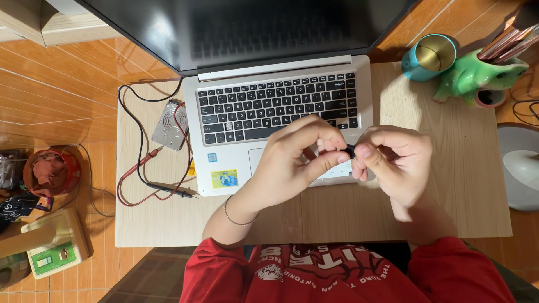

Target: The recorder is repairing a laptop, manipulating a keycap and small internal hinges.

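My left hand (292, 163) and my right hand (396, 163) meet above the laptop's palm rest. Between their fingertips they pinch a small black object (350, 150); most of it is hidden by the fingers. The silver laptop (224, 168) lies open on the small wooden table (443, 185), its screen dark. A thin bracelet circles my left wrist.
A bare metal hard drive (170, 124) lies left of the laptop with red and black probe leads (168, 191) around it. A teal cup (429, 56) and a green frog pen holder (477, 73) stand at the back right. A white lamp base (522, 168) sits off the right edge.
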